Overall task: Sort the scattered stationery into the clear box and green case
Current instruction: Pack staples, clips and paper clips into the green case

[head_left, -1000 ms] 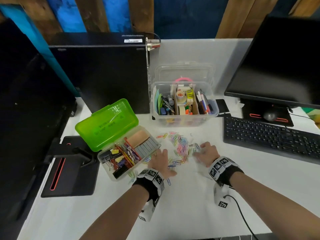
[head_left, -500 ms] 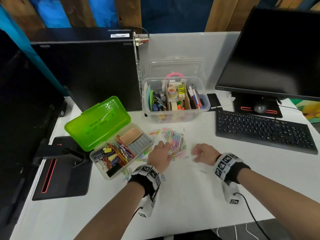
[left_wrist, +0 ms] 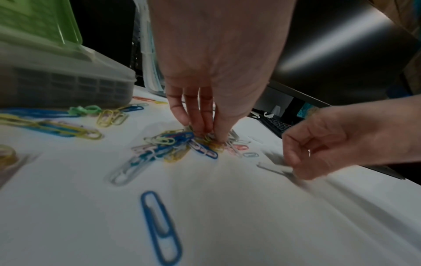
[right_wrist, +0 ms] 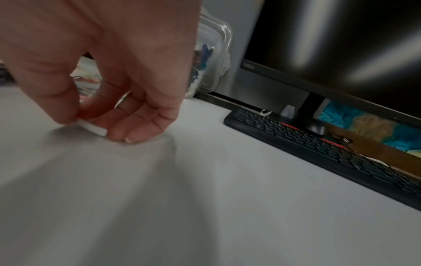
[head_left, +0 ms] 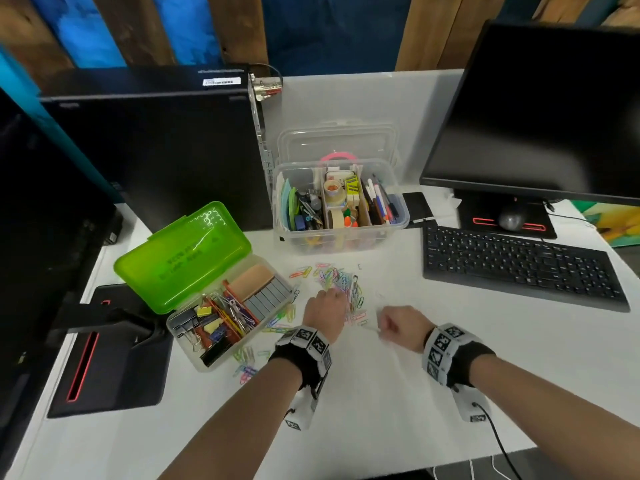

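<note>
Coloured paper clips (head_left: pixel 341 285) lie scattered on the white desk between the open green case (head_left: pixel 194 258) and the clear box (head_left: pixel 341 233). My left hand (head_left: pixel 329 304) stands fingers-down on the near edge of the pile; in the left wrist view its fingertips (left_wrist: pixel 202 129) and thumb pinch into a clump of paper clips (left_wrist: pixel 182 144). To the right, my right hand (head_left: pixel 382 323) is curled low over the desk, its thumb and fingers (right_wrist: pixel 134 129) pinching a small white piece (right_wrist: pixel 93 127) that touches the surface. More clips (head_left: pixel 247 362) lie by the case's front corner.
The case's tray (head_left: pixel 207 363) holds binder clips, staples and an eraser. A black keyboard (head_left: pixel 519 268) lies to the right under a monitor (head_left: pixel 540 112). A black PC tower (head_left: pixel 156 150) stands behind the case. A monitor base (head_left: pixel 114 358) sits at left.
My right hand has drawn back from the pile toward me and now pinches the white piece. My left hand has shifted a little right, onto the pile's edge.
</note>
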Demonstrator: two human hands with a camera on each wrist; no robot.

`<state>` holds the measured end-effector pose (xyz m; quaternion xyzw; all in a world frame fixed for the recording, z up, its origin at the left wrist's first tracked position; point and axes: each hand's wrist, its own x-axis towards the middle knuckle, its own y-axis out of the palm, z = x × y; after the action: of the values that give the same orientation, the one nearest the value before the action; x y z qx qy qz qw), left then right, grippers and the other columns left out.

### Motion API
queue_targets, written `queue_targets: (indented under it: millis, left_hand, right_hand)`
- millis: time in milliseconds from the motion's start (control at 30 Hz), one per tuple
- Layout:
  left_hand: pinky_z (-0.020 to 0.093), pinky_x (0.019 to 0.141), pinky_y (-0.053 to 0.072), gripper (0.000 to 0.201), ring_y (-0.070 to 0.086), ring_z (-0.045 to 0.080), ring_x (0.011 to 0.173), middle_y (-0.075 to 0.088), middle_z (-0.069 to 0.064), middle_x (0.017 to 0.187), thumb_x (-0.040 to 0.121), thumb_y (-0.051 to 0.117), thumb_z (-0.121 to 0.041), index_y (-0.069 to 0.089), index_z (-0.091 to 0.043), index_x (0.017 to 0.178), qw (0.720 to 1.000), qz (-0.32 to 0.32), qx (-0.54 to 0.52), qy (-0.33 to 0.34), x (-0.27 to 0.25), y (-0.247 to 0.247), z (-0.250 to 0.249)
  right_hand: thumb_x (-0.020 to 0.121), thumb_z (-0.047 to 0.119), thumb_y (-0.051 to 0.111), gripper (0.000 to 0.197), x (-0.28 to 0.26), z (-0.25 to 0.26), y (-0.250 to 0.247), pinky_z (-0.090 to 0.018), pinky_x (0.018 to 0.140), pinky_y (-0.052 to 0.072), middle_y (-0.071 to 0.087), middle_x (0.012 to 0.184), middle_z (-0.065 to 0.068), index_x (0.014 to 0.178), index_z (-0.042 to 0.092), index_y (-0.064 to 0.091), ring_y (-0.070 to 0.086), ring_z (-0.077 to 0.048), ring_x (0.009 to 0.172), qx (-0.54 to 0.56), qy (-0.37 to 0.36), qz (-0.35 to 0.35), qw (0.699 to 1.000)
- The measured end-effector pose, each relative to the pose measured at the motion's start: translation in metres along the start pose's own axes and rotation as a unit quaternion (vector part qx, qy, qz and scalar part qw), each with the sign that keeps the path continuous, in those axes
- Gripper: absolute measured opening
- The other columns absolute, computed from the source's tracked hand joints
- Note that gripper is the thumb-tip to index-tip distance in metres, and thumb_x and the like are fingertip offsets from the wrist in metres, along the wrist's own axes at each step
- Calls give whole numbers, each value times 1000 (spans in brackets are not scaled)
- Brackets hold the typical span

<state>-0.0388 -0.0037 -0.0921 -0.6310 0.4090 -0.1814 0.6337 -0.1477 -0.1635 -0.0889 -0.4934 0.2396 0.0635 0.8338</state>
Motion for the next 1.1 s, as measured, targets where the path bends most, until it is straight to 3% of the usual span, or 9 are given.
queue_targets:
  millis: [67, 167, 400, 567, 633, 700, 800, 967, 1100]
  left_hand:
    - [36, 84, 41, 28, 53, 28, 106, 57, 10, 119, 96, 42, -9, 47, -8, 123, 999, -7, 27, 21, -3, -6, 6]
    - [35, 81, 43, 27, 56, 26, 102, 61, 8, 112, 95, 44, -7, 48, -12, 121, 999, -8, 21, 44, -6, -15, 20]
    - [35, 85, 45, 26, 54, 27, 103, 51, 10, 114, 93, 47, -4, 56, -11, 116, 995, 53, -59, 68, -12, -18, 47]
    - [35, 77, 43, 15, 57, 27, 93, 62, 12, 103, 96, 41, -8, 51, -7, 108, 991, 19, -131, 21, -14, -14, 50]
    - [37, 71, 44, 11, 60, 29, 85, 64, 12, 92, 98, 39, -11, 50, -9, 100, 983, -14, -184, -17, -12, -14, 46]
    - [37, 69, 47, 10, 62, 29, 81, 65, 9, 87, 97, 41, -13, 50, -11, 91, 967, -41, -241, -67, -7, -14, 39]
    - [34, 69, 46, 13, 61, 26, 84, 66, 8, 90, 96, 43, -15, 53, -9, 90, 951, -69, -271, -129, 3, -15, 30]
    - [33, 77, 46, 11, 59, 22, 90, 65, 6, 93, 93, 50, -21, 53, -15, 84, 943, -76, -284, -155, 11, -16, 20]
    - [31, 78, 45, 5, 59, 21, 94, 65, 3, 96, 92, 56, -21, 54, -17, 89, 933, -75, -302, -179, 21, -19, 12]
  right_hand:
    - [85, 10, 64, 28, 5, 3, -17, -6, 56, 34, 55, 68, 11, 72, 29, 47, 56, -13, 69, 79, 14, -26, 996]
    - [86, 2, 61, 28, 16, 10, -35, -9, 55, 45, 60, 62, 0, 97, 26, 51, 59, -9, 51, 180, 27, -35, 983]
    - [94, -5, 33, 27, 46, 28, -39, -42, 74, 59, 58, 84, -15, 109, 16, 40, 68, -28, 64, 293, 110, 28, 950]
    - [95, 1, 36, 27, 58, 41, -39, -24, 65, 51, 54, 79, -8, 121, 4, 43, 55, -18, 57, 326, 199, 15, 924]
    - [96, 11, 45, 36, 62, 40, -37, -24, 67, 48, 48, 84, -1, 128, -4, 46, 51, -17, 68, 321, 212, 14, 923]
    - [90, 26, 55, 32, 63, 40, -32, -30, 63, 52, 50, 88, -3, 112, 3, 57, 55, -21, 80, 292, 214, -6, 932]
    - [81, 43, 68, 35, 68, 41, -26, -34, 68, 53, 62, 73, -6, 70, 12, 55, 62, -24, 67, 201, 227, -22, 953]
    - [82, 33, 70, 28, 75, 47, -20, -31, 61, 52, 64, 73, -11, 79, 6, 62, 65, -26, 73, 192, 236, -27, 952]
    - [83, 22, 65, 26, 76, 45, -19, -28, 55, 52, 58, 57, -5, 62, 11, 54, 63, -20, 56, 195, 245, -8, 950]
